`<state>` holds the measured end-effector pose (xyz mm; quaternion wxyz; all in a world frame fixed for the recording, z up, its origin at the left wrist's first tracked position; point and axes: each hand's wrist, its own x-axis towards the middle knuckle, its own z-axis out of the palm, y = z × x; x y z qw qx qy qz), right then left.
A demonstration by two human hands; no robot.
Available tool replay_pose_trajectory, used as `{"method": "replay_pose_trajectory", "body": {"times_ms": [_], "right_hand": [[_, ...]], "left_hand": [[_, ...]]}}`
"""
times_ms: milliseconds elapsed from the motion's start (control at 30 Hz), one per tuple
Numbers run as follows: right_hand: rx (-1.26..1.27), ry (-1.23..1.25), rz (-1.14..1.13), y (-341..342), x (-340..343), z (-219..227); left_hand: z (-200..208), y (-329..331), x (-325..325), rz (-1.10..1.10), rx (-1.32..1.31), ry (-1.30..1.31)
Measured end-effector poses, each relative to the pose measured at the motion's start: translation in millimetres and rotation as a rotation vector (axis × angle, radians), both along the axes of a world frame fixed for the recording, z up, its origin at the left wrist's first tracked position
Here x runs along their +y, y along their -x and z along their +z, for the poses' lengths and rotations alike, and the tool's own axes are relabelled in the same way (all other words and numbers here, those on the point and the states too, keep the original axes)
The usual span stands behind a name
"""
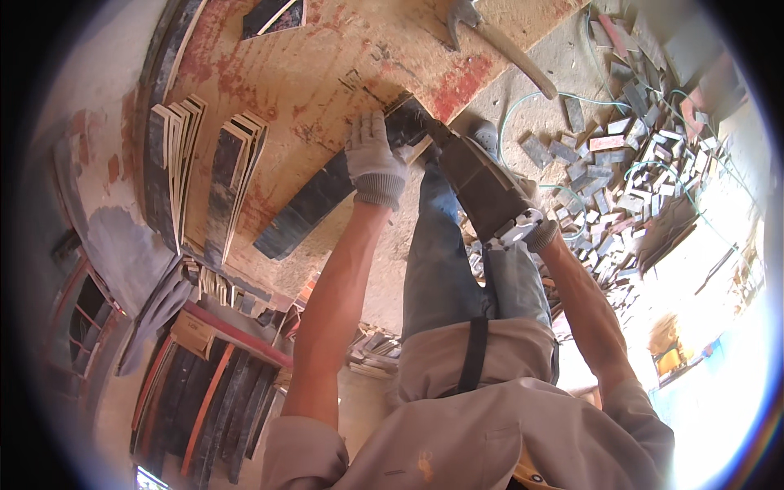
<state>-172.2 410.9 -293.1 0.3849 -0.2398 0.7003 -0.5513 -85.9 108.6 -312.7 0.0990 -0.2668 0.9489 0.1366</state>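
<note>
My left hand [371,155], in a pale knitted work glove, lies flat with fingers outstretched at the edge of a dark plank [306,204]. This plank slants across a stained wooden work surface [327,65]. My right hand [537,222], also gloved, is closed round the whitish handle of a handsaw [486,188]. The saw's broad brown-grey blade narrows toward the far end of the plank, where its tip lies against or close to the wood. Whether the teeth are in a cut cannot be made out.
A hammer [502,53] lies at the surface's far right edge. Two stacks of dark strips [233,180] stand at the left. Many small offcuts [604,175] cover the floor at right, with a thin pale green cord [506,114] among them. Long dark boards [208,408] lean lower left.
</note>
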Motion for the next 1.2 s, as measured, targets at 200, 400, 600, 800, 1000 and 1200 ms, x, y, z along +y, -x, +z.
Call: {"method": "replay_pose_trajectory", "body": {"times_ms": [200, 400, 600, 800, 1000, 1200], "right_hand": [[-0.454, -0.102, -0.057, -5.6, -2.7, 41.9], [-0.577, -0.209, 0.035, -9.3, -38.7, 48.1], [-0.241, -0.159, 0.167, -18.3, -55.8, 39.2], [-0.308, -0.160, 0.165, -19.5, -53.9, 20.9], [-0.319, -0.147, 0.147, -20.8, -50.7, 20.1], [-0.396, -0.076, 0.100, -27.2, -18.6, 18.3]], "left_hand": [[0.8, -10.8, -8.8, -0.011, 0.170, -0.086], [18.6, -61.1, -30.9, 0.062, 0.444, -0.164], [5.9, -60.8, -35.9, 0.000, 0.424, -0.077], [3.3, -59.5, -36.6, 0.027, 0.400, -0.082], [-4.3, -64.0, -38.4, 0.051, 0.354, -0.098], [2.8, -61.9, -41.5, -0.015, 0.327, -0.125]]}}
